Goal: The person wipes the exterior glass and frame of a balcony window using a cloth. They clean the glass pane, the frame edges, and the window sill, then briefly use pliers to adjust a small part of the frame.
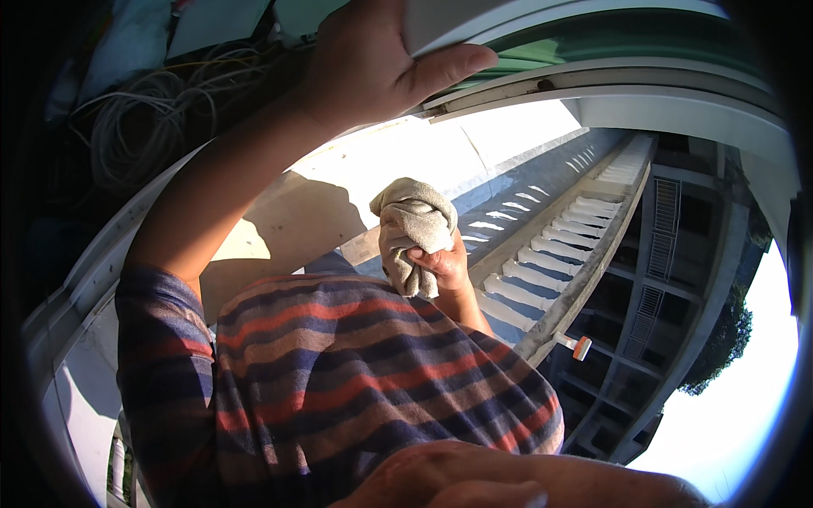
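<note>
My right hand (449, 263) holds a bunched grey-beige cloth (416, 219) in front of my chest, its thumb pressed over the folds. The cloth's lower end hangs down near my striped shirt (356, 355). Raised at the top of the view, my left hand (368, 70) grips the edge of a white window frame (444, 22); its thumb points right and the fingertips are hidden. Green-tinted glass (571, 47) sits beside that frame, with a soiled white window track (571, 79) below it.
A concrete balustrade with white balusters (546, 254) runs along the right, a small orange-and-white object (579, 347) at its rail. Beyond stands a multi-storey building (641, 305). Coiled pale cables (149, 127) lie in the dark area at upper left. Sunlit paving (406, 149) stretches below.
</note>
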Demonstrator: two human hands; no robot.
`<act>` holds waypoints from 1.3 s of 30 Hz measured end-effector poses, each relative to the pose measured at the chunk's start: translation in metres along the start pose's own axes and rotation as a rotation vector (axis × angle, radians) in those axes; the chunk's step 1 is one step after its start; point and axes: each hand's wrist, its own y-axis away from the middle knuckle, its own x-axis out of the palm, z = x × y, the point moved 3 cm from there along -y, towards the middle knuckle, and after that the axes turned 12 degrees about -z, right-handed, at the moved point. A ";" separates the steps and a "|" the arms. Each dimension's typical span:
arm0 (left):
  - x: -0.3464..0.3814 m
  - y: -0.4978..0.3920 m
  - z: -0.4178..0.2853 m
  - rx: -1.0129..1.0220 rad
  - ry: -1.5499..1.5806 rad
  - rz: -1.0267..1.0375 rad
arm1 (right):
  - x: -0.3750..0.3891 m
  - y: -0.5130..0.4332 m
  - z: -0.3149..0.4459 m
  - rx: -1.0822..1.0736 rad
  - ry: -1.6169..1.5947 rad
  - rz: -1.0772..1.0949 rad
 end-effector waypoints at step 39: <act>0.150 -0.013 0.070 -0.361 0.233 0.550 | 0.016 -0.014 -0.003 0.017 0.076 0.011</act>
